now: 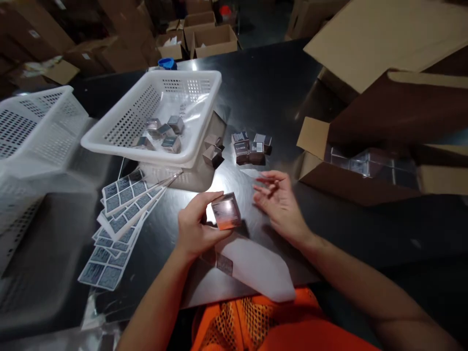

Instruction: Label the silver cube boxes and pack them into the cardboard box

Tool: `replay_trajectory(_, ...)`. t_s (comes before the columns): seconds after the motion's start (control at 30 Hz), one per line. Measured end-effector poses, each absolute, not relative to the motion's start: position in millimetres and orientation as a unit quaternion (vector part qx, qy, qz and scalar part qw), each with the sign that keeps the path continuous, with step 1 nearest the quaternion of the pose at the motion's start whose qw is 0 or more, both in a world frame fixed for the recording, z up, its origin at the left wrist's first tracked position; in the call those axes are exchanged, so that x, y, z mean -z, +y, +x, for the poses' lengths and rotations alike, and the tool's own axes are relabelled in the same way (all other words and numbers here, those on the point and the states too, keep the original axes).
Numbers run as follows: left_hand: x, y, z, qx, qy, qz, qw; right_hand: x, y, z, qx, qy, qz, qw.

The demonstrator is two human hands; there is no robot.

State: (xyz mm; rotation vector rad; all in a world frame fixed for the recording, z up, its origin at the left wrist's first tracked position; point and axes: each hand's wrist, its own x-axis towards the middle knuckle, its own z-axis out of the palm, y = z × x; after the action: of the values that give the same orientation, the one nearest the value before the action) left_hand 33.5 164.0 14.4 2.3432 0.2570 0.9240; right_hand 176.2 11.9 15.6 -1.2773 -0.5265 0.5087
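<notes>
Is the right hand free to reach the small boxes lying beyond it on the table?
Probably yes: the right hand is open and holds nothing, and bare tabletop lies between it and the small boxes.

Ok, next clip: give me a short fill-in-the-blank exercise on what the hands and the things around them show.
1. The small silvery cube-shaped box is held in the ____ hand.
2. The right hand is open and holds ____.
3. Several more silvery boxes lie inside the white perforated plastic ____.
4. The fanned sheets of grey printed labels lie to the person's ____ on the dark table.

Missing words: left; nothing; basket; left
</notes>
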Motion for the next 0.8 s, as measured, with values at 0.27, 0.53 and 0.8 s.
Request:
replay_trajectory(0.27, -12.1, 158.2, 37.1, -0.286, 0.119, 0.906, 0.290, -36.0, 0.5, 183.3, -0.322, -0.297, -0.570, 0.695)
replay_trajectory(0.53, -14.9, 152.3, 38.6, -0.278, 0.104, 0.926, 0.234, -32.9, -1.3, 178.9, -0.401, -0.250, -0.603, 0.643)
replay_trajectory(0.8, -13.2, 152.7, 38.1, -0.285, 0.101, 0.927, 0.221, -34.7, -1.2, 178.9, -0.421, -0.233, -0.592, 0.646)
